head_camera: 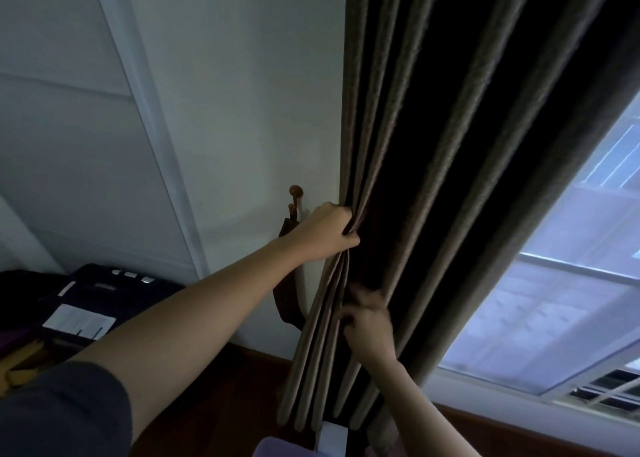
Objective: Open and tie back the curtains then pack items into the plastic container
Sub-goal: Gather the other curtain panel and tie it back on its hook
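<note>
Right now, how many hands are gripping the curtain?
2. The left hand grips the gathered folds of the curtain beside the wall hook; the right hand holds the folds lower down, fingers partly hidden in the fabric.

A home room: heavy curtain (pixel 433 144), window (pixel 554 300), wooden floor (pixel 249 359).

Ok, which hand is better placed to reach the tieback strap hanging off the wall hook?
Probably the left hand: it grips the curtain folds right beside the tieback strap and hook. The right hand is lower, with folds between it and the strap.
</note>
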